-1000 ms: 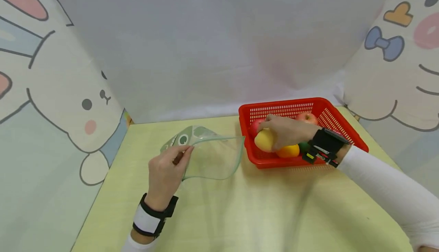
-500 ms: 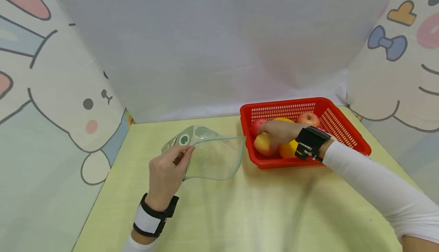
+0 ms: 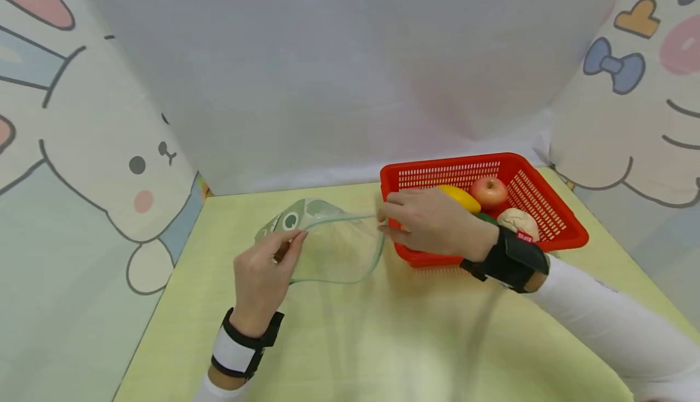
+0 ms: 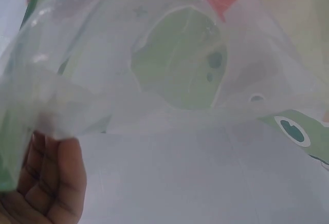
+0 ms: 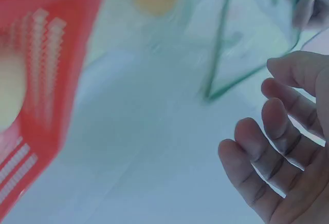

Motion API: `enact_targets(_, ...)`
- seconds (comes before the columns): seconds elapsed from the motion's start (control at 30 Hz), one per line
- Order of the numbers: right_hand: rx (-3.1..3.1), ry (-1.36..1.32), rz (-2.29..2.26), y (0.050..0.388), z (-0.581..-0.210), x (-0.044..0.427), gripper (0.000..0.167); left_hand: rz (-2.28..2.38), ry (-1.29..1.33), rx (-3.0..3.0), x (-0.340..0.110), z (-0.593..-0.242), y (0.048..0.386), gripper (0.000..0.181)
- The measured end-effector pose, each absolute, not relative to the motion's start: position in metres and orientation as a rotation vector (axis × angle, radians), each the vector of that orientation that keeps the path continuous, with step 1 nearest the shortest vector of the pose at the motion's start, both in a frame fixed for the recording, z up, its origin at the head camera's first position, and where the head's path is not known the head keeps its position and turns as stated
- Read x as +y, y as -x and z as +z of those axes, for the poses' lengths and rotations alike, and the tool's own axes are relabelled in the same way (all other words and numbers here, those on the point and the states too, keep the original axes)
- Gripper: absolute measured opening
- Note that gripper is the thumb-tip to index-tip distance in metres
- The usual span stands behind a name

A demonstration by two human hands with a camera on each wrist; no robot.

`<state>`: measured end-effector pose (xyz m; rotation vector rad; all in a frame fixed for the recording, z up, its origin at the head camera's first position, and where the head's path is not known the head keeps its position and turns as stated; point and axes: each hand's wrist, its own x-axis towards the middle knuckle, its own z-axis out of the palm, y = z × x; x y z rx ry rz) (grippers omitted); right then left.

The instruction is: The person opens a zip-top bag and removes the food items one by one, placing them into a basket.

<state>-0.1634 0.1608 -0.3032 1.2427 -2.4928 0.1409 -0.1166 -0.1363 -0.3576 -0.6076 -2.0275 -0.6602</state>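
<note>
A clear plastic bag with a green rim and a frog-like print lies with its mouth spread on the table. My left hand pinches the left side of that rim between thumb and forefinger; in the left wrist view the bag covers part of the hand. My right hand reaches over the red basket's left edge, its fingertips beside the bag's right corner. The right wrist view shows this hand with loosely bent fingers and nothing between them; whether it touches the rim, I cannot tell.
The red plastic basket stands on the yellow table. Inside it are an apple, a yellow item and a lumpy cream-coloured item with a red label. A pale wall rises behind; printed panels stand left and right.
My right hand has let go of the yellowish, peach-like fruit in the basket and moved left to the bag's corner. My left hand keeps its pinch in nearly the same place.
</note>
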Motion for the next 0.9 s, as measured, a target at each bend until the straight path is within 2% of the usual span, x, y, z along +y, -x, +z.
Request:
enact_targets(0.23, -2.453, -1.461, 0.157, 0.152, -0.317, 0.109, 0.026, -0.644, 0.633, -2.024, -0.138, -0.357, 0.117, 0.013)
enact_targets(0.63, -2.586, -1.402, 0.064, 0.187, -0.366, 0.037, 0.039, -0.634, 0.704, -2.014, -0.132, -0.360, 0.116, 0.015)
enact_targets(0.77, -2.674, -1.367, -0.056, 0.197, -0.381, 0.016, 0.033, -0.634, 0.731, -1.992, -0.132, -0.362, 0.115, 0.020)
enact_targets(0.9, -2.804, -1.352, -0.057, 0.205, -0.395, -0.001, 0.018, -0.639, 0.743, -1.984, -0.133, -0.363, 0.115, 0.011)
